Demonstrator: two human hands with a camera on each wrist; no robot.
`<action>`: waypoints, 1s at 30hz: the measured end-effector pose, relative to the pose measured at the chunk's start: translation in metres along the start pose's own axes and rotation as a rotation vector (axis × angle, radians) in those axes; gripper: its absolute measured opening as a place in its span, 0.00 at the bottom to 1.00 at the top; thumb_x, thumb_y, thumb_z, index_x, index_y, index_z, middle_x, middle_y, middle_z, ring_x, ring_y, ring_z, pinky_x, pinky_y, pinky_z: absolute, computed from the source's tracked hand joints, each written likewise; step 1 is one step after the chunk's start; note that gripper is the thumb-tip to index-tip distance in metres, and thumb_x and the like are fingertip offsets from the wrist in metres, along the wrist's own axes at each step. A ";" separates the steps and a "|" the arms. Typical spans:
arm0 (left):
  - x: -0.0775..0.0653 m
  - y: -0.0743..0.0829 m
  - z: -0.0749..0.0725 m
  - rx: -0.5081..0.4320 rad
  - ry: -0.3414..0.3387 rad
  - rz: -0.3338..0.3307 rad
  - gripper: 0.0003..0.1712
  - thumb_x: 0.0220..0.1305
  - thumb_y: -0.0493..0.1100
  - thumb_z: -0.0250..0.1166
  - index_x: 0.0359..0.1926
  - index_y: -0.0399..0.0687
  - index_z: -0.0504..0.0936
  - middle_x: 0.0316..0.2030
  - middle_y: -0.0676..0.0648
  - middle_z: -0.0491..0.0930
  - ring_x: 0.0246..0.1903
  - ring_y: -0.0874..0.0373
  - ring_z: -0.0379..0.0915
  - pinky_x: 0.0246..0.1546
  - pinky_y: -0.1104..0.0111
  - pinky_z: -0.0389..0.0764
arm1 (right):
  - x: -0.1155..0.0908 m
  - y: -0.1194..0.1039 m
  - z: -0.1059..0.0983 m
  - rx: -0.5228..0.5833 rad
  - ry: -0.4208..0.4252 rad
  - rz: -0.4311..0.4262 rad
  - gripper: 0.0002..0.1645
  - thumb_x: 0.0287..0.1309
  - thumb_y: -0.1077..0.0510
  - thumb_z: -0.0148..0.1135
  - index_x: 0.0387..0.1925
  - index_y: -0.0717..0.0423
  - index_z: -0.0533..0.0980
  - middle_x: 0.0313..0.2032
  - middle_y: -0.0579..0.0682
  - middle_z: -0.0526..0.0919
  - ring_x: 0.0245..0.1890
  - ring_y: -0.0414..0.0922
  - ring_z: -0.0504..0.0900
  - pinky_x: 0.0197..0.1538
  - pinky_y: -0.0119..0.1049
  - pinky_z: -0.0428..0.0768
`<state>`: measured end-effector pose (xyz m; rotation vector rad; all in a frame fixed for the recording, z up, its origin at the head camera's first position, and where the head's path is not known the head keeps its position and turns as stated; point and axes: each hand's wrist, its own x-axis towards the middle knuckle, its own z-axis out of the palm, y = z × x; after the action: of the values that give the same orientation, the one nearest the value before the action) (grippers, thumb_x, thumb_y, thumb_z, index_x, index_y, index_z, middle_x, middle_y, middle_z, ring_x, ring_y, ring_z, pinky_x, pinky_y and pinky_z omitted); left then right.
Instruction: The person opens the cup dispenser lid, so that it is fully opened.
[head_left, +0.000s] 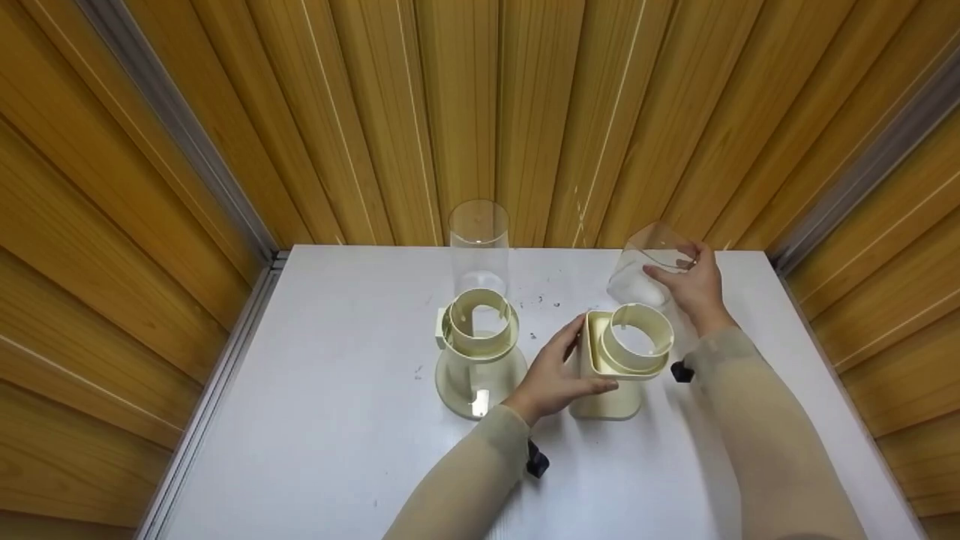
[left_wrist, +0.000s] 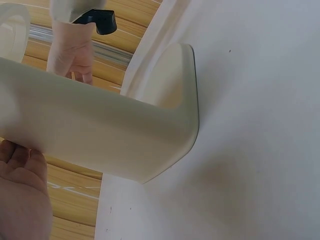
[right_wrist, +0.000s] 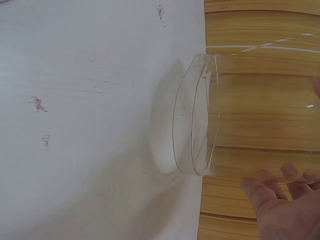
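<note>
My left hand (head_left: 555,379) grips the upper part of a cream stand (head_left: 606,401) from its left side, thumb along the front. The stand has a squared top with a round open ring (head_left: 637,337) and a flat foot on the table, seen from the side in the left wrist view. Behind it, my right hand (head_left: 694,289) holds a clear, see-through container (right_wrist: 200,115) with fingers and thumb around its side. Its lower end is close to the tabletop; whether it touches, I cannot tell. To the left is a second cream stand (head_left: 480,349) with a round base.
A clear cylinder (head_left: 480,259) stands just behind the round-based stand. Both stands are on a white table (head_left: 337,375) with small dark marks. Wood-patterned walls (head_left: 465,112) enclose the table at the back and sides, with metal rails (head_left: 217,390) at the corners.
</note>
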<state>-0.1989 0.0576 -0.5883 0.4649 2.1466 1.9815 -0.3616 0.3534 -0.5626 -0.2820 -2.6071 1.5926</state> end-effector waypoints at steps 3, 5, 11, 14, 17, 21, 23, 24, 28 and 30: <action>-0.001 0.000 0.000 -0.001 0.004 -0.013 0.71 0.52 0.51 0.92 0.91 0.64 0.60 0.88 0.62 0.62 0.88 0.61 0.57 0.90 0.65 0.61 | -0.001 0.004 0.002 0.002 -0.003 0.000 0.72 0.63 0.44 0.85 0.90 0.59 0.47 0.87 0.58 0.63 0.84 0.59 0.67 0.87 0.54 0.72; -0.001 -0.001 0.001 -0.001 0.003 -0.012 0.71 0.53 0.51 0.92 0.91 0.64 0.60 0.88 0.62 0.62 0.88 0.61 0.57 0.90 0.65 0.61 | -0.002 0.006 0.003 0.002 -0.008 -0.009 0.72 0.64 0.44 0.85 0.90 0.59 0.46 0.87 0.59 0.62 0.84 0.60 0.66 0.86 0.55 0.72; 0.000 -0.002 0.002 0.016 -0.007 0.012 0.70 0.54 0.50 0.91 0.91 0.60 0.59 0.88 0.61 0.62 0.88 0.62 0.56 0.90 0.67 0.61 | -0.005 0.012 0.005 -0.010 -0.018 -0.023 0.74 0.64 0.44 0.85 0.90 0.60 0.43 0.88 0.59 0.61 0.84 0.61 0.65 0.85 0.56 0.71; 0.000 -0.002 0.002 0.024 -0.004 0.010 0.71 0.53 0.51 0.91 0.91 0.59 0.59 0.88 0.60 0.62 0.88 0.63 0.57 0.89 0.68 0.61 | -0.006 0.015 0.006 -0.008 -0.017 -0.016 0.75 0.64 0.44 0.85 0.91 0.59 0.42 0.88 0.59 0.60 0.85 0.62 0.65 0.86 0.57 0.71; -0.001 -0.001 0.002 0.024 0.002 0.004 0.71 0.53 0.51 0.91 0.91 0.59 0.59 0.88 0.60 0.62 0.88 0.62 0.57 0.90 0.67 0.61 | -0.007 0.016 0.007 -0.005 -0.021 -0.015 0.75 0.65 0.44 0.84 0.91 0.59 0.41 0.89 0.60 0.59 0.86 0.62 0.64 0.87 0.59 0.70; -0.001 -0.002 0.001 0.018 0.003 -0.005 0.71 0.53 0.51 0.91 0.91 0.60 0.59 0.88 0.60 0.62 0.88 0.62 0.57 0.90 0.67 0.61 | -0.007 0.015 0.007 -0.013 -0.034 -0.013 0.76 0.65 0.43 0.84 0.91 0.59 0.39 0.89 0.60 0.59 0.86 0.63 0.63 0.88 0.60 0.69; 0.000 -0.002 0.001 0.019 -0.001 -0.001 0.71 0.53 0.51 0.91 0.91 0.61 0.59 0.88 0.60 0.61 0.88 0.62 0.56 0.90 0.68 0.61 | -0.007 0.015 0.007 -0.016 -0.040 -0.012 0.76 0.66 0.43 0.84 0.91 0.59 0.39 0.89 0.60 0.58 0.87 0.63 0.62 0.88 0.60 0.69; 0.000 -0.002 0.001 0.021 -0.003 0.002 0.71 0.54 0.51 0.91 0.91 0.61 0.59 0.88 0.60 0.61 0.88 0.61 0.56 0.90 0.67 0.60 | -0.007 0.016 0.007 -0.016 -0.042 -0.012 0.76 0.66 0.43 0.84 0.91 0.58 0.38 0.89 0.60 0.58 0.87 0.63 0.62 0.88 0.60 0.69; 0.000 -0.002 0.002 0.022 0.000 0.001 0.70 0.54 0.51 0.91 0.91 0.64 0.59 0.88 0.61 0.61 0.88 0.61 0.57 0.90 0.66 0.61 | -0.006 0.018 0.007 -0.016 -0.057 -0.010 0.76 0.66 0.42 0.83 0.91 0.57 0.37 0.90 0.59 0.56 0.88 0.63 0.60 0.89 0.60 0.67; 0.000 -0.003 0.002 0.019 0.005 -0.012 0.70 0.54 0.51 0.91 0.91 0.66 0.59 0.88 0.62 0.61 0.88 0.60 0.57 0.90 0.65 0.61 | -0.005 0.020 0.007 -0.021 -0.066 -0.010 0.77 0.66 0.42 0.83 0.91 0.56 0.37 0.90 0.59 0.55 0.88 0.63 0.59 0.90 0.60 0.66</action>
<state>-0.1983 0.0594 -0.5911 0.4490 2.1678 1.9595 -0.3555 0.3546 -0.5833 -0.2208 -2.6714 1.5991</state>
